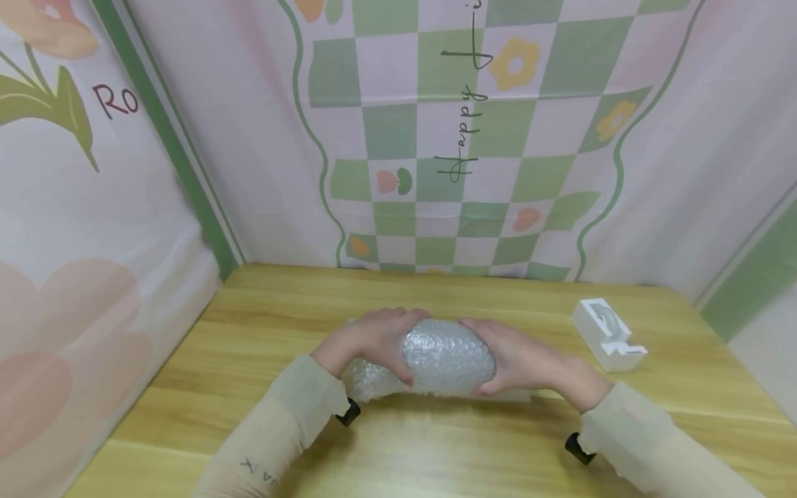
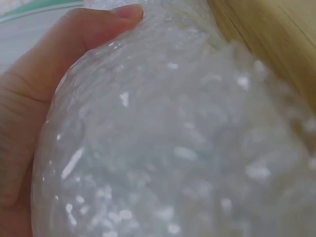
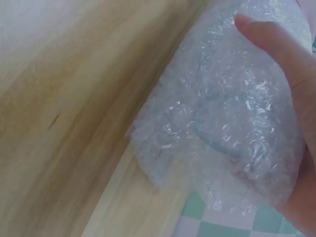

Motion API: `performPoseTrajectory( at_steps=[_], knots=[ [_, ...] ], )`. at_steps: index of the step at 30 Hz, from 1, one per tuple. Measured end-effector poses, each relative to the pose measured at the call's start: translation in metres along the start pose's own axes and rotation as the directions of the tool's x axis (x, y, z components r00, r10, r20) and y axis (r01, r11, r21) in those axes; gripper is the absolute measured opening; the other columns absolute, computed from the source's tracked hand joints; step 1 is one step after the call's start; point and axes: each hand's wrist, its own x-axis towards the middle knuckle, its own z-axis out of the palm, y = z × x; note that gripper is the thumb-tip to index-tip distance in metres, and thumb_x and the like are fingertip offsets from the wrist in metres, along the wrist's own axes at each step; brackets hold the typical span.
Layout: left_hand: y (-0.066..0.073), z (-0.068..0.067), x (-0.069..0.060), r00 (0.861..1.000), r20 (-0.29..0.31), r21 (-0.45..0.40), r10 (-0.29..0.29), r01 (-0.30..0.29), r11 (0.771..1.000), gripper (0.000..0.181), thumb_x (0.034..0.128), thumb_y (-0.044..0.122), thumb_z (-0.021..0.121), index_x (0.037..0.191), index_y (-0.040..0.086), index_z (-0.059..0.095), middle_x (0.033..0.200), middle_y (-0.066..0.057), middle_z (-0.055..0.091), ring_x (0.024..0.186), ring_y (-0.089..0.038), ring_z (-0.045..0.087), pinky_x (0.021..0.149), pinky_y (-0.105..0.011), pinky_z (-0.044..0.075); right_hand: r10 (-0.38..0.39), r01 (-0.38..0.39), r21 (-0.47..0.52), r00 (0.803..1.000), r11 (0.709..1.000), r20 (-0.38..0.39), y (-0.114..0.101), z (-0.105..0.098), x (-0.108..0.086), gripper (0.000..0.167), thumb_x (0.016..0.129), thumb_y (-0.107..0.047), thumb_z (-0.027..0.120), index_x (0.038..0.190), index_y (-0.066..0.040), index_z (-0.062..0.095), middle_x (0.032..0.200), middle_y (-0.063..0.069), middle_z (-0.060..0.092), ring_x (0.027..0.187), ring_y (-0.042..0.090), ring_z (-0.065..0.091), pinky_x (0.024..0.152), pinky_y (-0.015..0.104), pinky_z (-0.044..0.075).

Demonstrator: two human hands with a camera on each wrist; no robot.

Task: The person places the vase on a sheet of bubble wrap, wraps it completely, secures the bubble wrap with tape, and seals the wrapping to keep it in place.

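Observation:
A bundle of clear bubble wrap (image 1: 445, 356) lies across the middle of the wooden table, gripped from both ends. My left hand (image 1: 376, 339) curls round its left part, thumb towards me and fingers over the far side. On the right end my right hand (image 1: 517, 356) holds it the same way. Loose wrap sticks out beyond the left hand. In the left wrist view the bubble wrap (image 2: 163, 138) fills most of the picture. Through the bubble wrap (image 3: 227, 108) in the right wrist view shows a faint dark curved edge; what is inside cannot be told.
A white tape dispenser (image 1: 613, 358) with a roll of clear tape stands on the table (image 1: 436, 449) to the right of my right hand. Behind the table hangs a green-and-white checked curtain (image 1: 436, 131), and another printed cloth (image 1: 93, 228) hangs along the left side.

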Motion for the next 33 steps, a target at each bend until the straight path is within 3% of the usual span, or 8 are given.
performPoseTrajectory(
  at_steps=[6,11,19,29,33],
  knots=[
    [-0.003,0.001,-0.001,0.999,0.037,-0.036,-0.027,0.028,0.999,0.113,0.0655,0.039,0.095,0.158,0.017,0.035,0.141,-0.005,0.056,0.122,-0.022,0.056,0.102,-0.044,0.049,-0.016,0.016,0.0,1.0,1.0,0.022,0.001,0.0,0.0,0.108,0.062,-0.029,0.095,0.15,0.003,0.041,0.139,0.017,0.058,0.122,0.037,0.059,0.099,0.059,0.051],
    [-0.005,0.0,-0.002,0.998,0.064,-0.115,-0.005,0.012,0.993,0.114,0.0658,0.036,0.094,0.159,0.013,0.033,0.146,-0.006,0.054,0.127,-0.022,0.054,0.107,-0.042,0.046,-0.039,0.035,0.066,0.997,0.997,0.061,0.002,-0.004,0.002,0.106,0.063,-0.028,0.095,0.15,0.0,0.042,0.138,0.015,0.058,0.121,0.036,0.059,0.098,0.059,0.051],
    [-0.009,0.0,-0.006,0.993,0.118,-0.291,0.014,0.021,0.956,0.11,0.0668,0.035,0.093,0.158,0.016,0.035,0.141,-0.003,0.054,0.121,-0.017,0.055,0.102,-0.038,0.047,-0.016,-0.006,0.108,0.98,0.994,0.197,0.003,-0.014,0.008,0.104,0.065,-0.035,0.093,0.148,0.002,0.043,0.134,0.015,0.06,0.116,0.034,0.061,0.094,0.054,0.054],
    [-0.01,0.002,-0.007,0.991,0.127,-0.345,-0.039,0.081,0.935,0.113,0.0692,0.036,0.093,0.161,0.018,0.029,0.153,-0.005,0.046,0.132,-0.022,0.049,0.111,-0.046,0.041,0.004,-0.054,0.17,0.96,0.984,0.281,0.008,-0.02,0.015,0.104,0.067,-0.034,0.092,0.15,0.0,0.041,0.133,0.011,0.059,0.115,0.029,0.06,0.095,0.048,0.052],
    [-0.008,0.002,-0.008,0.993,0.111,-0.345,-0.041,0.077,0.936,0.113,0.0697,0.032,0.094,0.162,0.017,0.029,0.155,-0.005,0.043,0.134,-0.024,0.047,0.112,-0.047,0.04,0.0,-0.055,0.182,0.957,0.982,0.291,0.008,-0.021,0.015,0.102,0.068,-0.034,0.092,0.15,-0.001,0.041,0.133,0.01,0.059,0.115,0.029,0.059,0.094,0.046,0.052]
  ],
)
